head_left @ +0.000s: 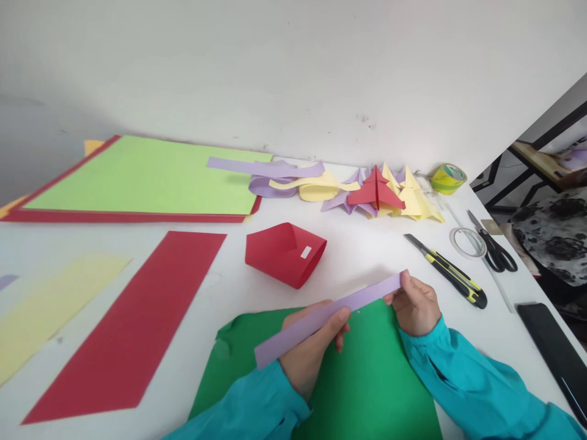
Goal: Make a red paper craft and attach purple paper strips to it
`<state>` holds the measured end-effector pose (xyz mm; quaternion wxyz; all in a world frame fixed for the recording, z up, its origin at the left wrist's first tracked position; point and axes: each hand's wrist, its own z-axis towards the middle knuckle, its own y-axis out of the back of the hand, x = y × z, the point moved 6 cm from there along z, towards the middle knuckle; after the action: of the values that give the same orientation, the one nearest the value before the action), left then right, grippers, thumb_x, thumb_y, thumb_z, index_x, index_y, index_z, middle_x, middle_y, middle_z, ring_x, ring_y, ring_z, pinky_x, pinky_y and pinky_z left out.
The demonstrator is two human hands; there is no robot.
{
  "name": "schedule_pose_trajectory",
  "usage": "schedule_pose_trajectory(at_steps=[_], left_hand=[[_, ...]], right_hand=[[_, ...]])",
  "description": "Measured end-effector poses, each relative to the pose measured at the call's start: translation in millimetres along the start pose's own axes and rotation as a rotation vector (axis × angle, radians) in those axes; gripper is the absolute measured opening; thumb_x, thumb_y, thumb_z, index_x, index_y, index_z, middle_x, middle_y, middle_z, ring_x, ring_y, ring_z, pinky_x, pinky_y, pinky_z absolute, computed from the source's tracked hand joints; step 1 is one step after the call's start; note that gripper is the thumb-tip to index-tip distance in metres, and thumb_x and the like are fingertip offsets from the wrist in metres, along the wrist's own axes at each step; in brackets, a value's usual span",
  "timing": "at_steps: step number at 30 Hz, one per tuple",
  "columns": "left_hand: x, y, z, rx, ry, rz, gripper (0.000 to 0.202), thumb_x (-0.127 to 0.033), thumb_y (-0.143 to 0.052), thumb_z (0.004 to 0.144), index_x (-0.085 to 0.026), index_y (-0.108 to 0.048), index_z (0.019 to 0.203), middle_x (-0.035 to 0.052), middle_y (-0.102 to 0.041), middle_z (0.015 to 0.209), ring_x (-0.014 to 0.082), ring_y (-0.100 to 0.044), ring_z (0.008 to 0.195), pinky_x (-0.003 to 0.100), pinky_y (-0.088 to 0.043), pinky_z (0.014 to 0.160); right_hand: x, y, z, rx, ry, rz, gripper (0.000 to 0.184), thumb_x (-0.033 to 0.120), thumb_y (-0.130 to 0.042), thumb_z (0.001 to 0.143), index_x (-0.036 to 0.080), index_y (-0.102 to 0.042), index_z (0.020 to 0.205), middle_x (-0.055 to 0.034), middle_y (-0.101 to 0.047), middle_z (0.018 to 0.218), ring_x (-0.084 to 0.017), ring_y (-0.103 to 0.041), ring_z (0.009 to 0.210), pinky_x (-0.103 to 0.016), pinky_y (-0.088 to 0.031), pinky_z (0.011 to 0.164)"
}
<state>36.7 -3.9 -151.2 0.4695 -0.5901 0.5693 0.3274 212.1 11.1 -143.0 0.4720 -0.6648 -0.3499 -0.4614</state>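
Observation:
A narrow purple paper strip (367, 297) stretches between my two hands, tilted up toward the right. My left hand (312, 351) pinches it near the middle, thumb on top. At its right end, my right hand (416, 304) grips the tip between thumb and fingers. Both hands are above a green paper sheet (362, 379), whose far left corner is curled. Just beyond the strip lies a folded red paper piece (279, 250), shaped like an open tube with a small white patch on its side.
Red (132, 324) and yellow paper strips (59, 305) lie left. Behind are a light green sheet (137, 180), looped strips (316, 186) and folded paper planes (376, 189). To the right are a utility knife (447, 269), tape rolls (448, 179), scissors (495, 247) and a black phone-like object (550, 354).

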Motion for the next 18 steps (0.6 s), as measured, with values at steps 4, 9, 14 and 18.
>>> schedule_pose_trajectory(at_steps=[4, 9, 14, 18], left_hand=[[0.4, -1.4, -0.5, 0.012, -0.005, -0.001, 0.031, -0.042, -0.067, 0.067, -0.016, -0.059, 0.054, -0.0017, -0.053, 0.045, 0.0102, -0.047, 0.043, 0.022, -0.037, 0.043], [-4.1, -1.9, -2.7, -0.045, -0.004, -0.048, 0.031, -0.042, -0.068, 0.066, -0.016, -0.058, 0.054, -0.0025, -0.052, 0.044, 0.0099, -0.046, 0.043, 0.022, -0.037, 0.044], [-3.4, -3.5, 0.1, 0.005, -0.033, 0.049, 0.034, -0.046, -0.065, 0.069, -0.016, -0.059, 0.054, -0.0013, -0.054, 0.046, 0.0112, -0.048, 0.044, 0.023, -0.038, 0.046], [-2.7, -4.8, 1.1, 0.056, -0.075, 0.104, 0.033, -0.045, -0.062, 0.071, -0.017, -0.060, 0.055, -0.0012, -0.054, 0.046, 0.0122, -0.049, 0.046, 0.024, -0.039, 0.048]], right_hand=[[5.2, -5.1, 0.4, 0.037, -0.004, 0.047, 0.043, 0.054, -0.065, 0.068, 0.017, -0.066, 0.046, -0.0047, -0.060, 0.043, -0.016, -0.056, 0.045, -0.029, -0.044, 0.049], [6.0, -7.2, 0.5, 0.061, -0.054, 0.022, 0.050, 0.061, -0.063, 0.065, 0.016, -0.067, 0.045, -0.0063, -0.060, 0.040, -0.015, -0.052, 0.037, -0.028, -0.043, 0.044], [-0.5, -19.1, -14.1, 0.235, -0.044, -0.196, 0.024, 0.039, -0.076, 0.061, 0.018, -0.069, 0.051, -0.0030, -0.064, 0.047, -0.014, -0.056, 0.044, -0.026, -0.046, 0.046], [-2.9, -28.6, -24.2, 0.297, -0.052, -0.186, 0.017, 0.033, -0.076, 0.061, 0.018, -0.069, 0.057, -0.0007, -0.065, 0.051, -0.013, -0.057, 0.046, -0.024, -0.047, 0.045]])
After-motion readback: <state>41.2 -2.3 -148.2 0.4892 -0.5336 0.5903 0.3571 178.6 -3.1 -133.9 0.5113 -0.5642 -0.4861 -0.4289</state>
